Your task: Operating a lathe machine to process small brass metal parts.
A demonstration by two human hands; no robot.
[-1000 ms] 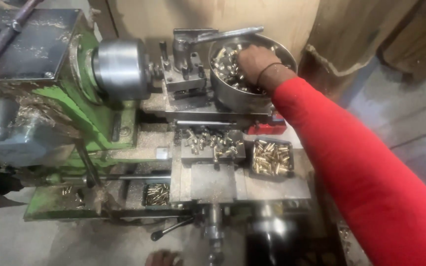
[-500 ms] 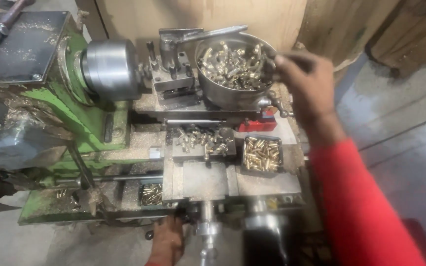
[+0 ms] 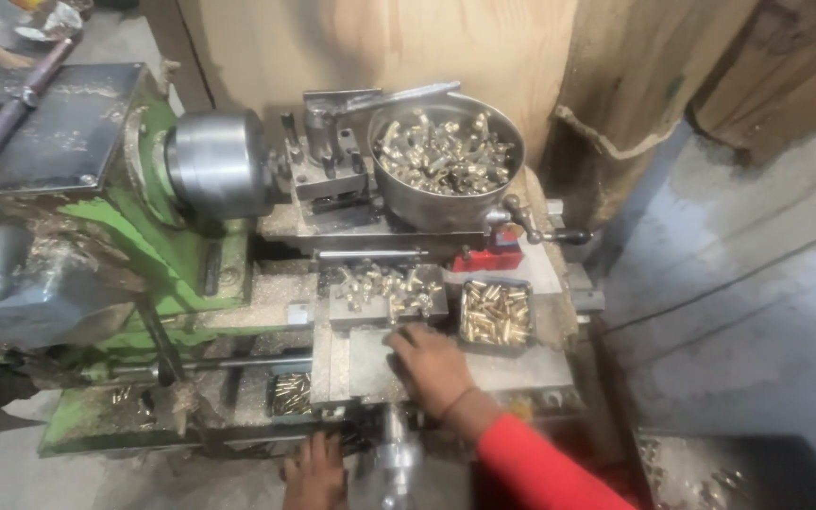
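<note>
Right hand (image 3: 434, 364) lies flat, fingers loosely spread, on lathe carriage (image 3: 370, 364), fingertips touching loose brass parts (image 3: 387, 286) at 12 o'clock. Left hand (image 3: 315, 469) at handwheel (image 3: 397, 460); grip unclear. Bowl (image 3: 446, 156) full; small tray (image 3: 495, 312) partly filled.

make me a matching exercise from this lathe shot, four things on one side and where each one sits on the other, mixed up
Things:
1. round steel bowl of brass pieces
2. small rectangular tray of brass pieces
3. right hand
4. left hand

Places:
A. at the bottom edge of the view, by the handwheel
B. on the flat grey plate, just below the loose pile of brass pieces
C. at the back of the machine, next to the tool post
D. right of the loose pile, below the red part

Pairs: 1-C, 2-D, 3-B, 4-A
</note>
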